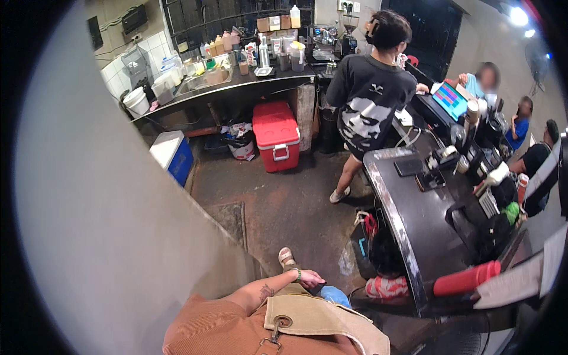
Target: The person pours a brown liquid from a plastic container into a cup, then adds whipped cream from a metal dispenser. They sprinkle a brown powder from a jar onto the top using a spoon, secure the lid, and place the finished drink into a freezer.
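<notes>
My left hand [310,278], with a green bracelet at the wrist, is low in front of my body. Its fingers are closed on a small black item [317,289], too little of which shows to name. Right beside it is something light blue [335,295], perhaps cloth or plastic. A tan canvas apron [319,313] with a metal clip hangs below my chest and covers part of the view. My right hand is out of view. One sandalled foot [286,256] is forward on the dark floor [270,213].
A wall [133,213] stands close on my left. To the right runs a dark counter [412,204] bearing a red cylinder [467,278]. A person in a black T-shirt [372,97] faces a screen [450,101]. Ahead are a red cooler [277,137], a blue cooler [177,155] and a sink [206,81].
</notes>
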`<state>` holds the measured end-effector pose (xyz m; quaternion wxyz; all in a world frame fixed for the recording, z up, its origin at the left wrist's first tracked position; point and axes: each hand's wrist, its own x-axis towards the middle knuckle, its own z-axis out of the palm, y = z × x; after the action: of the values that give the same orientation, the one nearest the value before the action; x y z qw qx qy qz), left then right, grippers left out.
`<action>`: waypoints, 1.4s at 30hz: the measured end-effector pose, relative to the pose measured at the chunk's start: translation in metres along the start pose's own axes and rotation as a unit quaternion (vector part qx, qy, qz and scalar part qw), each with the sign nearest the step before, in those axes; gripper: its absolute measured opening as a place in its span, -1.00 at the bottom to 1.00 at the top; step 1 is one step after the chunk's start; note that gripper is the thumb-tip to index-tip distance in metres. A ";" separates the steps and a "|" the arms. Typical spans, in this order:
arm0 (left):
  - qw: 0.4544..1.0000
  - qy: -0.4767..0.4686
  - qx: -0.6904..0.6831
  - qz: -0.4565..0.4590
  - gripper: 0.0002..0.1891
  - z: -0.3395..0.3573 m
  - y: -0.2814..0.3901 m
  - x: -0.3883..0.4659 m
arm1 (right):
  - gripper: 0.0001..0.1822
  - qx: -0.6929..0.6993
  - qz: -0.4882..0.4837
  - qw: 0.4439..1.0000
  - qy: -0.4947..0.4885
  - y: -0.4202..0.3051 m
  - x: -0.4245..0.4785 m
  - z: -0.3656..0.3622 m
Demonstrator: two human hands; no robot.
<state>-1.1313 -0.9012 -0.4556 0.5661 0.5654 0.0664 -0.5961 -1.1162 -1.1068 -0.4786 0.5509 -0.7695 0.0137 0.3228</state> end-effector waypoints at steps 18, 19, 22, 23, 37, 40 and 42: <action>0.850 0.510 -0.042 0.125 -0.57 -0.446 0.141 -0.137 | -0.73 0.033 -0.071 0.993 0.092 -0.156 0.371 -0.025; 0.841 0.525 -0.039 0.123 -0.55 -0.457 0.154 -0.140 | -0.76 0.003 -0.070 0.993 0.098 -0.187 0.404 -0.019; 0.803 0.569 -0.080 0.159 -0.45 -0.510 0.188 -0.146 | -0.81 -0.101 -0.180 0.970 0.125 -0.261 0.524 -0.019; 0.778 0.598 -0.100 0.164 -0.41 -0.536 0.191 -0.150 | -0.80 -0.132 -0.207 0.961 0.124 -0.308 0.556 -0.014; 0.582 0.775 -0.177 0.173 -0.27 -0.739 0.317 -0.277 | -0.26 -0.420 -0.511 0.719 0.215 -0.826 0.910 0.064; 0.555 0.755 -0.251 0.242 -0.33 -0.752 0.322 -0.283 | -0.41 -0.455 -0.473 0.726 0.202 -0.825 0.955 0.068; 0.569 0.741 -0.255 0.248 -0.35 -0.765 0.315 -0.296 | -0.66 -0.401 -0.525 0.708 0.247 -0.813 0.973 0.073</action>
<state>-0.5194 -0.2834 -0.3262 0.5651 0.6357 0.4694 0.2370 -0.0752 -0.3993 -0.3087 0.2478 -0.8531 -0.3880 -0.2455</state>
